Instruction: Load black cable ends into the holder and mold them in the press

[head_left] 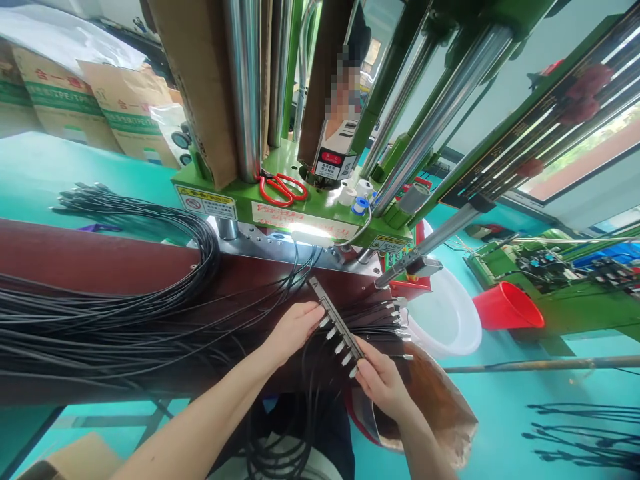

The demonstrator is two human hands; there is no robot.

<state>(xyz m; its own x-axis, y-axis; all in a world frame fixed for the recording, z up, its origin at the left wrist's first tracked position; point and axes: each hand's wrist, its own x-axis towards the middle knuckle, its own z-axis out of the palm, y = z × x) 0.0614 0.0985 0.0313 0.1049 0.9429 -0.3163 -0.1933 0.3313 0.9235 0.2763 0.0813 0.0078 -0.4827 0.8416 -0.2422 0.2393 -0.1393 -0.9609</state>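
While the left hand (299, 325) is pinching the bar (338, 325) toward its far-left end, the right hand (381, 377) is gripping the near-right end; both grips are narrow. The bar is tilting above the table (125, 252), plugs (340, 347) jutting out. Judged step: handling the bar; next move seemingly calling for even support. White tub (474, 323), red bucket (505, 308), brown bag (453, 417) are standing right, contents unclear.

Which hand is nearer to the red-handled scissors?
Left. The left hand is on the near side of the red-handled scissors; the right hand, also holding the metal bar, is farther away, lower and rightward in view.
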